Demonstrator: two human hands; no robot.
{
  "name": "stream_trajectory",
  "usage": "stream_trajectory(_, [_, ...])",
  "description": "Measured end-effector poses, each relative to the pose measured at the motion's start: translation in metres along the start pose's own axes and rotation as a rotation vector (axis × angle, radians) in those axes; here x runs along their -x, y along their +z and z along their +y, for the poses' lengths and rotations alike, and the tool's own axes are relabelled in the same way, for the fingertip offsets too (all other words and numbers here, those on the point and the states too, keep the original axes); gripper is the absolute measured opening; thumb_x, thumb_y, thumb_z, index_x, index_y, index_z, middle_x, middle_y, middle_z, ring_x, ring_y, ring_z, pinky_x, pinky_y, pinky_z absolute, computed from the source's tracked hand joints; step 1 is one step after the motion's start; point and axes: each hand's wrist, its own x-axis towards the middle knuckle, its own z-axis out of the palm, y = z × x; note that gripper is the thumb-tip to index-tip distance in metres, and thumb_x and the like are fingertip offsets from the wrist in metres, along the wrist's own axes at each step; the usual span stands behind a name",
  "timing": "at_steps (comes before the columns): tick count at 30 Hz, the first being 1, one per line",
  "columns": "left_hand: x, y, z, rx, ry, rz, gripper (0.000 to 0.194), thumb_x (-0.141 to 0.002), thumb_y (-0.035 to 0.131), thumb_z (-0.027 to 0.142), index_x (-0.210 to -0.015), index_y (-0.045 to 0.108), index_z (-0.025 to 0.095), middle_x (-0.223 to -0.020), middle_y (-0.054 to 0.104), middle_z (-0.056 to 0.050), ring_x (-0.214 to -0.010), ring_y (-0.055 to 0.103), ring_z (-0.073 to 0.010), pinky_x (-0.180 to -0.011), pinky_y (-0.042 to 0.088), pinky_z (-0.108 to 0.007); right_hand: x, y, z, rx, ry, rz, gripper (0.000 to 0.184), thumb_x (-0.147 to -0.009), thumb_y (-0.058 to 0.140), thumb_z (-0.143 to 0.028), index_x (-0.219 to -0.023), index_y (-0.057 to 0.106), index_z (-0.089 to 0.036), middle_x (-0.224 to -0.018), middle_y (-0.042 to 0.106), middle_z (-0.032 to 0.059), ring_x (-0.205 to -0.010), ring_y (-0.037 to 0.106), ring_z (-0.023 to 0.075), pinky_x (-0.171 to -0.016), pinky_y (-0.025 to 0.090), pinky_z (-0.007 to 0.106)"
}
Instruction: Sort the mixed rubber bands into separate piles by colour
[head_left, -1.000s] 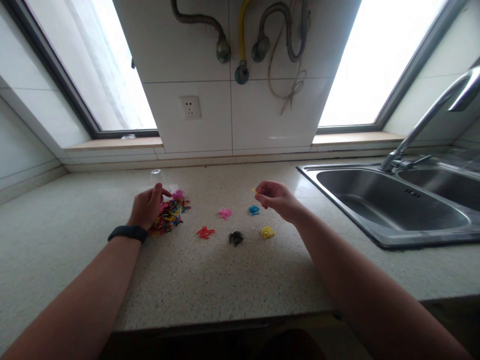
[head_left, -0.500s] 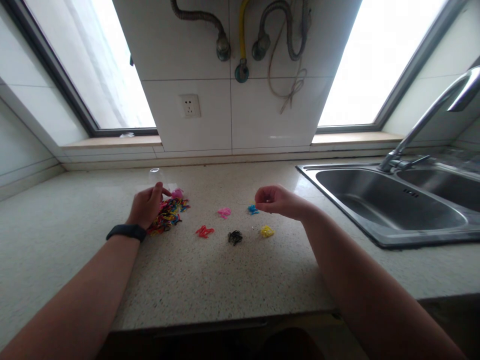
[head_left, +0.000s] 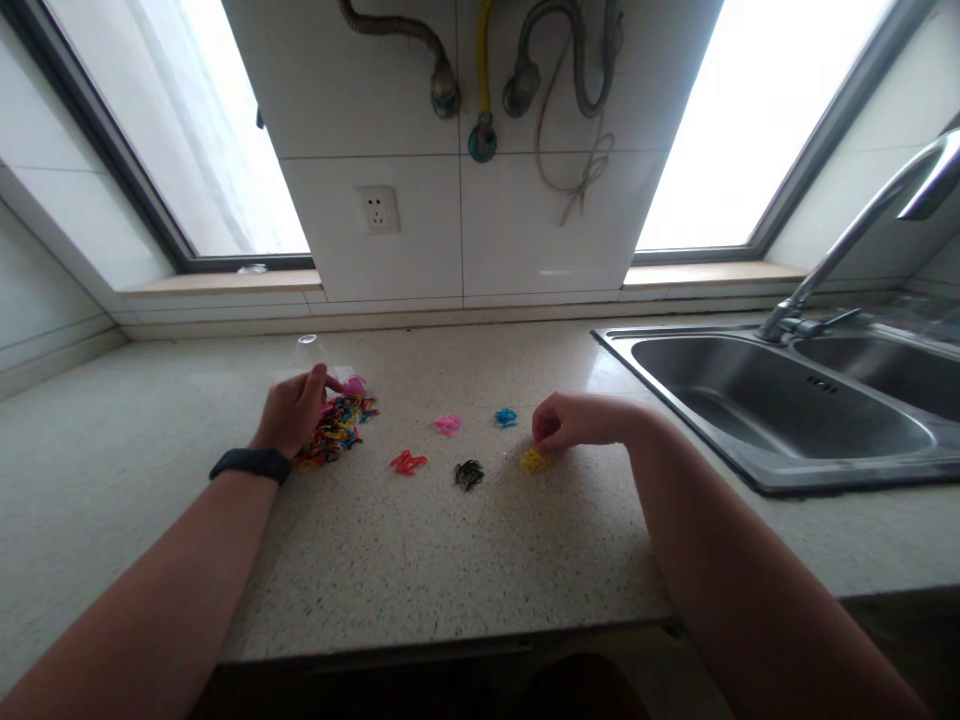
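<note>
On the counter's left lies a mixed heap of small multicoloured rubber bands. My left hand rests against the heap's left side, index finger stretched out toward the pink bands on top; its lower fingers are hidden. Pinched together, my right hand is just over the small pile of yellow rubber bands; the band at its fingertips is barely visible. Separate piles of pink bands, blue bands, red bands and black bands lie between my hands.
A clear plastic cup stands behind the mixed heap. To the right, a steel sink with a chrome faucet is set into the speckled counter. A socket and hoses are on the tiled wall behind.
My right hand has moved from beside the blue pile, right and nearer to me, down to the yellow pile. The left hand stays at the mixed heap.
</note>
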Motion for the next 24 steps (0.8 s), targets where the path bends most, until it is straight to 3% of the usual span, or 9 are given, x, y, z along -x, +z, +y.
stream_trajectory(7, [0.001, 0.0, 0.003, 0.021, 0.006, -0.026, 0.055, -0.095, 0.035, 0.052, -0.079, 0.073, 0.017, -0.054, 0.05, 0.001, -0.054, 0.05, -0.0148, -0.055, 0.036, -0.027, 0.001, -0.003, 0.002, -0.115, -0.018, -0.018, 0.021, -0.069, 0.076, -0.033, -0.082, 0.074, -0.017, -0.075, 0.07, 0.0042, -0.065, 0.058, 0.0138, -0.061, 0.044, 0.026])
stream_trajectory(15, [-0.001, 0.0, 0.006, -0.005, 0.022, -0.038, 0.055, -0.094, 0.035, 0.053, -0.08, 0.074, 0.017, -0.054, 0.053, 0.0, -0.052, 0.051, -0.0153, -0.053, 0.037, -0.026, -0.012, -0.005, 0.017, -0.245, 0.034, 0.207, 0.031, -0.077, 0.068, -0.048, -0.075, 0.066, -0.018, -0.061, 0.053, -0.001, -0.052, 0.043, 0.01, -0.047, 0.031, 0.024])
stream_trajectory(19, [-0.003, -0.011, 0.008, -0.049, 0.039, -0.05, 0.054, -0.095, 0.035, 0.051, -0.084, 0.075, 0.017, -0.053, 0.052, 0.0, -0.051, 0.05, -0.015, -0.053, 0.035, -0.026, -0.018, -0.004, 0.022, -0.307, 0.114, 0.252, 0.037, -0.076, 0.067, -0.054, -0.074, 0.062, -0.018, -0.059, 0.045, -0.0033, -0.048, 0.034, 0.0081, -0.043, 0.021, 0.024])
stream_trajectory(24, [-0.009, -0.03, 0.004, -0.197, 0.018, -0.016, 0.056, -0.095, 0.032, 0.052, -0.083, 0.077, 0.02, -0.054, 0.057, -0.001, -0.053, 0.055, -0.0171, -0.055, 0.035, -0.027, -0.023, -0.006, 0.033, -0.402, 0.109, 0.277, 0.04, -0.075, 0.066, -0.058, -0.073, 0.058, -0.018, -0.059, 0.044, -0.0033, -0.048, 0.033, 0.0081, -0.042, 0.02, 0.025])
